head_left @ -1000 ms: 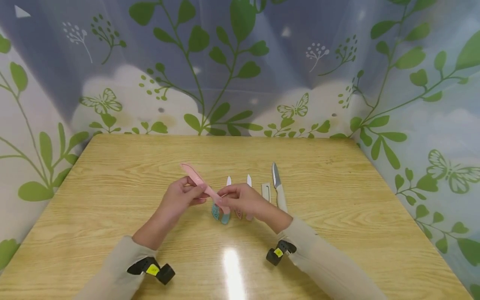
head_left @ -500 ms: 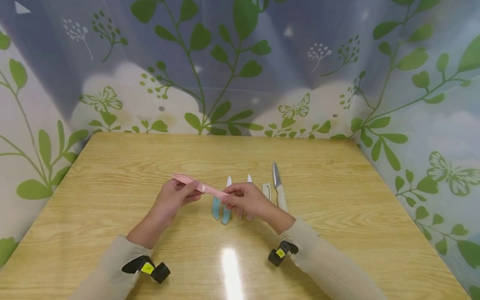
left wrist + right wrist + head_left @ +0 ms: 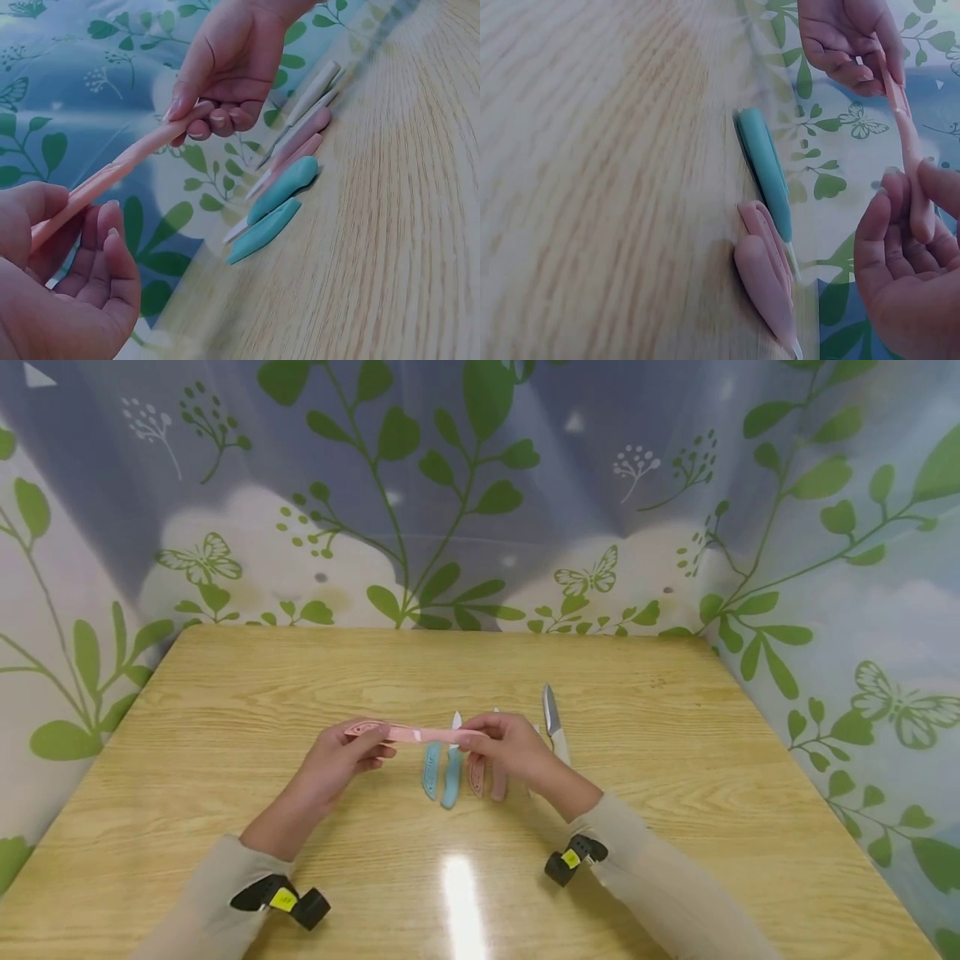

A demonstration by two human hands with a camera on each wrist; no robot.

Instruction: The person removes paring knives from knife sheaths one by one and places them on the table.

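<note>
Both hands hold a pink knife (image 3: 442, 736) nearly level above the table. My left hand (image 3: 330, 772) pinches its pink sheath (image 3: 401, 733) between thumb and fingers. On the other end, the handle, is the grip of my right hand (image 3: 521, 758). A small white patch shows where sheath and handle meet; whether it is blade cannot be told. Below lie a teal knife (image 3: 452, 777) beside its teal sheath (image 3: 431, 772), and a second pink knife (image 3: 498, 782) beside a pink sheath (image 3: 477, 775). My right hand partly covers the latter pair in the head view.
A larger knife (image 3: 552, 710) with a grey blade and off-white handle lies right of the row, partly behind my right hand. The wood-grain table (image 3: 247, 677) meets a leaf-patterned curtain (image 3: 442, 527) at its far edge.
The held knife has turned from a slant to nearly level. My left hand has moved left, while the right has risen slightly and shifted right. The things lying on the table have stayed put.
</note>
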